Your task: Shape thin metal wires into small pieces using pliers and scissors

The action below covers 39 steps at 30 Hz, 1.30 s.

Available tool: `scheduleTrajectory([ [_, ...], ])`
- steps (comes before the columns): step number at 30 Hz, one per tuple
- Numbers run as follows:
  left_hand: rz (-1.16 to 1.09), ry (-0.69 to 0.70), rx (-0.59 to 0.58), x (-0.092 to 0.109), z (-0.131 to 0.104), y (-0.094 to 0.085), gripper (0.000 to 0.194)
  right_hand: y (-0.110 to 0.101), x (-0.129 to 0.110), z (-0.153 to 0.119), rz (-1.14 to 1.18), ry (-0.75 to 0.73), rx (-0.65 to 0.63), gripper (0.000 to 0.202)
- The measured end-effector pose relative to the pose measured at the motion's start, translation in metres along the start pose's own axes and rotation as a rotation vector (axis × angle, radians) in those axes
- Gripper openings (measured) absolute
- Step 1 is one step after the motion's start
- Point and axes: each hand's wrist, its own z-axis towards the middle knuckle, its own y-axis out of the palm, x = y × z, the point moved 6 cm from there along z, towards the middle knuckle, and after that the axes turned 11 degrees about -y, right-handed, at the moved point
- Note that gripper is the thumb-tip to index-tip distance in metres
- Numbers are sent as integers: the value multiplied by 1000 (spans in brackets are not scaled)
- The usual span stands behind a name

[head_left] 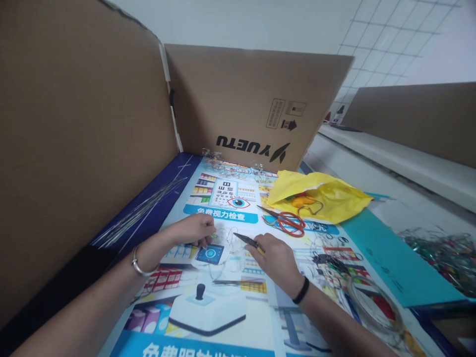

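My left hand (197,229), with a silver bangle on its wrist, is pinched around thin wire over the middle of the printed sheet. In my right hand (275,255) are long-nose pliers (245,240) with yellow on the handle, their dark tip pointing left toward my left hand. Loops of fine wire (230,238) lie between the left fingers and the pliers' tip. Whether the jaws grip the wire cannot be made out. Red-handled scissors (288,223) lie beyond my right hand, near a yellow bag (323,196) with orange material in it.
Cardboard panels (238,99) stand at the back and left. Straight wires (141,213) lie on the left. A wire coil (375,302) is at the right, with a tangled wire pile (442,255) farther right. Small wire pieces (258,171) lie near the back panel.
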Motion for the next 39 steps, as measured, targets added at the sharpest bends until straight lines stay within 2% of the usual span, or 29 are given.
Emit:
scheduleTrajectory([
  [9,-245,60,-116,-1,4,8,22,2,6,-1,65,27,38,33],
  [22,-296,113,-175,0,4,15,31,0,20,2,144,147,35,33],
  [30,-409,80,-211,5,-1,15,33,1,18,1,115,124,15,33],
  [39,-457,101,-307,9,-7,17,31,2,19,0,162,137,21,34],
])
